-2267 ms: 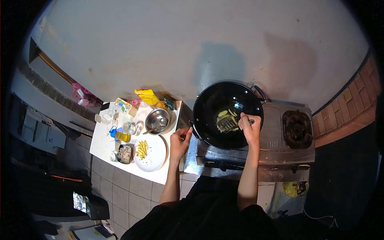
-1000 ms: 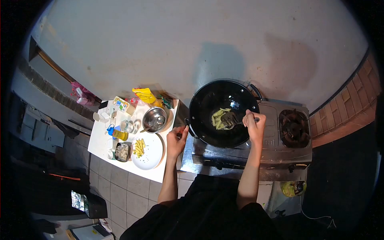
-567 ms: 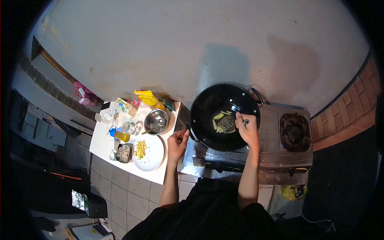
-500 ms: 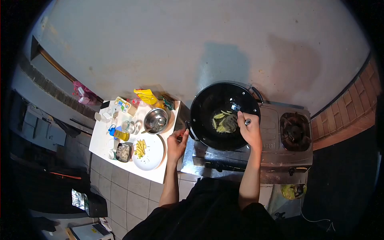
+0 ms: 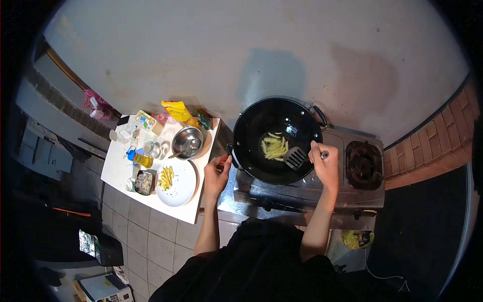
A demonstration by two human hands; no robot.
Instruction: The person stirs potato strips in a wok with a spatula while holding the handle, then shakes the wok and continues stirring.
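A black wok (image 5: pixel 261 113) stands on the left side of the gas stove, with pale green-yellow strips (image 5: pixel 274 147) in its bottom. My right hand (image 5: pixel 324 163) is closed round the handle of a slotted spatula (image 5: pixel 296 157), whose head lies in the wok just right of the strips. At the wok's left side, my left hand (image 5: pixel 217 173) is closed by the loop handle (image 5: pixel 234 156); its fingertips are close to that handle, and what they grip is too small to make out.
Left of the wok, a white table (image 5: pixel 188 213) holds a white plate (image 5: pixel 182 190) with more strips, a steel bowl (image 5: pixel 187 143), an oil bottle (image 5: pixel 143 159), a yellow bag (image 5: pixel 177 110) and jars. A bare burner (image 5: pixel 363 165) is at the right.
The spatula head has moved right and down, off the strips, which now show more fully in the wok. My right hand has shifted slightly right relative to the wok. The whole view has shifted a little.
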